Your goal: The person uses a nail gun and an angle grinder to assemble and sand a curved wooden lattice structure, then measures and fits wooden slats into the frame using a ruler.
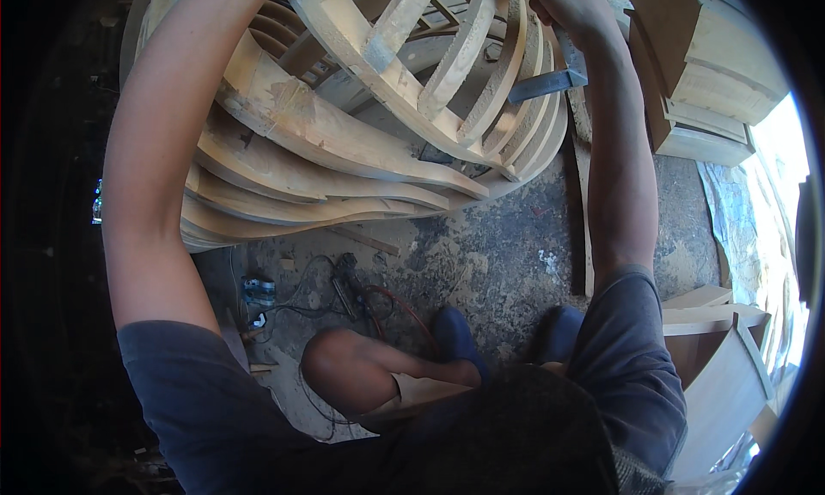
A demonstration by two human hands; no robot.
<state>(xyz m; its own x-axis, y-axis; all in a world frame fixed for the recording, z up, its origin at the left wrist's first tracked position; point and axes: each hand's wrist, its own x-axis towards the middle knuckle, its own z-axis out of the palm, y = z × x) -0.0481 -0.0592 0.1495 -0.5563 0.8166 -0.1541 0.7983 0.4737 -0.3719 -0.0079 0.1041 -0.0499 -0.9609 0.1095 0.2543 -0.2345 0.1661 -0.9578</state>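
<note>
A large curved wooden frame point(344, 138), built of several bent ribs and stacked wavy slats, fills the upper middle in front of me. My left forearm reaches up over its left side, and the left hand lies beyond the upper edge of the picture. My right hand point(563, 3) is at the top of the frame, at the upper end of a rib point(464, 57). Its fingers are curled, partly cut off by the picture's edge, and what they grip is hidden. Just below that wrist a grey metal bar tool point(547, 86), perhaps a clamp, juts across the ribs.
Wooden cabinet-like pieces point(718, 61) stand at the upper right, and another wooden piece point(722, 375) at the lower right. A long wood strip point(583, 211) lies by my right arm. Cords and a dark power tool point(348, 284) lie on the stained floor point(481, 246) near my feet.
</note>
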